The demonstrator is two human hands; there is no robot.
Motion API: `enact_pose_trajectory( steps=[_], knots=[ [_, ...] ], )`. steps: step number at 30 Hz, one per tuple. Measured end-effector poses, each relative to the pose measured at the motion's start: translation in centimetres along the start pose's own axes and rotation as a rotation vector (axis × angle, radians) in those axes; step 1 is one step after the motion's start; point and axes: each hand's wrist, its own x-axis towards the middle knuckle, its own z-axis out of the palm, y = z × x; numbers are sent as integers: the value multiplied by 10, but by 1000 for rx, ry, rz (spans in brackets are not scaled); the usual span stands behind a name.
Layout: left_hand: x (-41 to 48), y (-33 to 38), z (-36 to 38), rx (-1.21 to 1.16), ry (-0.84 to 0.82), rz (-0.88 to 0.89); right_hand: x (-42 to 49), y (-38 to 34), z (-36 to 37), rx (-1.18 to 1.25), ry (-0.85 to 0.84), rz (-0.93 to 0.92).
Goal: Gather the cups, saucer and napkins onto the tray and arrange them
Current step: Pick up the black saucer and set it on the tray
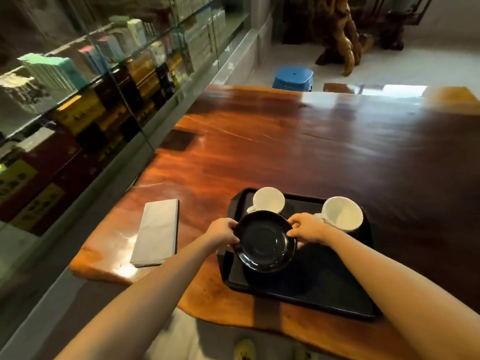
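A black saucer (265,241) is held tilted just above the left part of the black tray (335,289). My left hand (223,233) grips its left rim and my right hand (307,228) grips its right rim. Two white cups stand on the tray's far side: one (268,200) at the far left corner, partly behind the saucer, the other (342,214) at the far right. A stack of grey napkins (157,231) lies on the wooden table (285,152) to the left of the tray, apart from it.
A glass display case with boxes (91,100) runs along the table's left side. A blue plastic stool (293,77) stands past the table's far edge. The table's near edge is irregular, just below the tray.
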Motion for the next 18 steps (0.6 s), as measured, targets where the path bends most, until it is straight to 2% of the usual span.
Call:
enact_pose_trajectory(
  steps=[6, 11, 18],
  knots=[
    [20, -15, 13, 140, -24, -15, 16, 19, 24, 123, -28, 125],
    [35, -19, 19, 344, 7, 21, 32, 25, 32, 127, -8, 160],
    [50, -22, 26, 443, 29, 4, 46, 26, 40, 49, 25, 173]
  ],
)
